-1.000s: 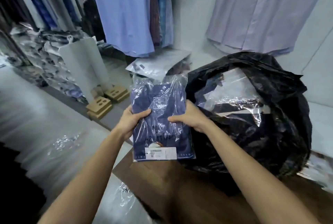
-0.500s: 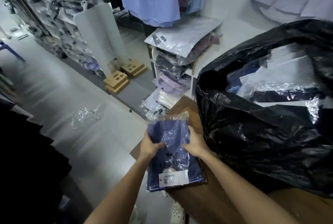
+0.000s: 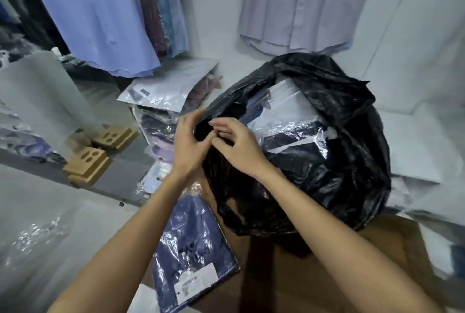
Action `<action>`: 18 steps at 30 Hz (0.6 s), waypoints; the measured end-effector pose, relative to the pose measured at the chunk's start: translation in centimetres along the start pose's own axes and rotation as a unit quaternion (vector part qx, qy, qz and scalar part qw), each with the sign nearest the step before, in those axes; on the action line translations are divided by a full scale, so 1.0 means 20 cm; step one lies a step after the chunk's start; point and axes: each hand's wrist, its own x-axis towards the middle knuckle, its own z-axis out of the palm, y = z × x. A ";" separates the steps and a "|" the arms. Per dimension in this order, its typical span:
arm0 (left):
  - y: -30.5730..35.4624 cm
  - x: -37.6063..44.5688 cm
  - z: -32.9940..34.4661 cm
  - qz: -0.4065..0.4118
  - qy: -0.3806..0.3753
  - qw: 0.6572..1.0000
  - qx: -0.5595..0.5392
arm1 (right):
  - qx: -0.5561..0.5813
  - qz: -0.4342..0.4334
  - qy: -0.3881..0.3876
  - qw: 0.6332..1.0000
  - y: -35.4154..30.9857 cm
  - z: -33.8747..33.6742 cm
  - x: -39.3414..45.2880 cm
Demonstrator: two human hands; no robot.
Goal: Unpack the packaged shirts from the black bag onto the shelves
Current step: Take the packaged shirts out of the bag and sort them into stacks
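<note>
A big black plastic bag [image 3: 334,187] sits on a brown wooden surface [image 3: 314,277], its mouth open on several packaged shirts [image 3: 294,134]. At the bag's left rim my left hand [image 3: 187,144] and my right hand [image 3: 239,146] both pinch the black plastic. A navy shirt in clear wrap [image 3: 193,255] with a white label lies flat at the surface's left edge, under my left forearm. Beyond the hands, a low shelf unit [image 3: 161,134] is stacked with wrapped shirts, a pale package [image 3: 168,86] on top.
Shirts hang above: a blue one [image 3: 93,16] at left, a lilac one [image 3: 302,5] on the white wall. Cardboard inserts [image 3: 88,164] and a grey sheet [image 3: 37,91] sit on the floor at left. Clear plastic [image 3: 32,237] lies on the grey floor.
Both hands have let go of the navy packaged shirt, which now lies on the wooden surface, and have moved up to the rim of the black bag.
</note>
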 end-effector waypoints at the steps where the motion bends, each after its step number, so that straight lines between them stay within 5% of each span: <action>1: 0.07 0.05 0.06 0.032 -0.004 0.999 -0.017 | 0.006 -0.004 0.024 1.000 -0.03 -0.10 0.00; 5: 0.37 0.18 0.29 0.113 -0.056 0.988 -0.089 | -0.027 0.006 0.098 0.995 -0.12 -0.52 -0.02; 9: 0.55 0.23 0.54 0.097 -0.145 0.979 -0.106 | -0.047 0.045 0.189 0.980 -0.12 -0.89 -0.10; 11: 0.57 0.25 0.66 0.037 -0.245 0.968 -0.039 | -0.039 0.079 0.216 0.973 -0.08 -1.00 -0.15; 14: 0.51 0.23 0.80 -0.046 -0.392 0.904 0.163 | -0.035 0.136 0.181 0.973 0.03 -1.04 -0.24; 18: 0.41 0.17 0.86 -0.044 -0.421 0.865 0.268 | -0.125 0.216 0.108 0.962 0.18 -1.00 -0.36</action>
